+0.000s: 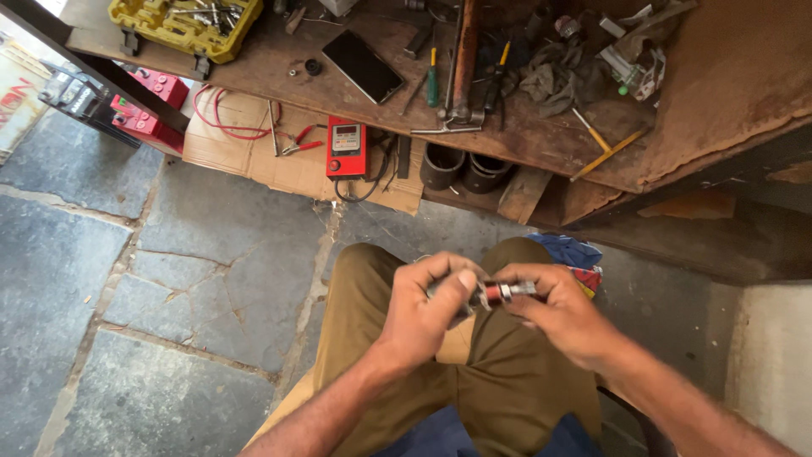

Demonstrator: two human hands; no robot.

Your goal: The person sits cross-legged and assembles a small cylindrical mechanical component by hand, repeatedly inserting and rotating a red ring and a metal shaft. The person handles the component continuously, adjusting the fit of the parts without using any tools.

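Copper and grey metal show on the small motor part (495,293) that I see gripped above the lap, over olive trousers (507,381). I see the left hand (423,311) curled tight round one end, the right hand (554,311) pinching the other (fingers closed). Beyond, the wooden desk (524,135) carries a phone (363,65) and a green screwdriver (432,78).

Rough wooden bench (719,68), shiny metal part (499,293)
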